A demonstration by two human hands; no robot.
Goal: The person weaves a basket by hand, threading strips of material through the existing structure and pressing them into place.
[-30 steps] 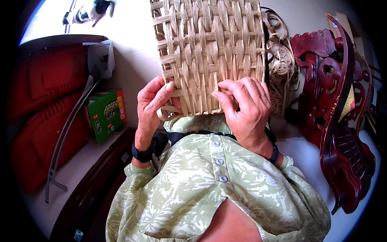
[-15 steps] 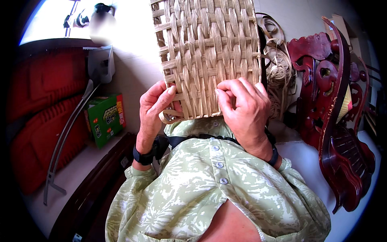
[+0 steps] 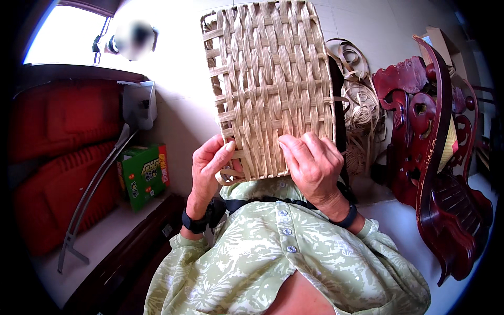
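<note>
A rectangular panel of tan woven strips point(image 3: 273, 84) stands upright before me, its lower edge against my lap. My left hand point(image 3: 206, 165) grips its lower left corner, thumb on the front and the other fingers partly hidden behind the frame. Just below that thumb, a loose strip end curls into a loop point(image 3: 227, 177) at the corner. On the lower right of the panel, my right hand point(image 3: 315, 165) has its fingers bent and pinched against the weave. Whether a single strip lies between those fingertips is hidden. Gaps show in the weave along the left side.
Coils of tan strip point(image 3: 359, 105) lie on the floor to the right, beside a carved dark red wooden chair point(image 3: 430, 157). On the left are red cushions point(image 3: 68, 178), a green box point(image 3: 143, 176) and a grey metal stand point(image 3: 100, 194). A person point(image 3: 134, 39) is at the far left.
The panel and both hands sit lower in the picture, so the panel's top edge now shows. My left hand keeps its corner grip; my right hand stays bent against the weave.
</note>
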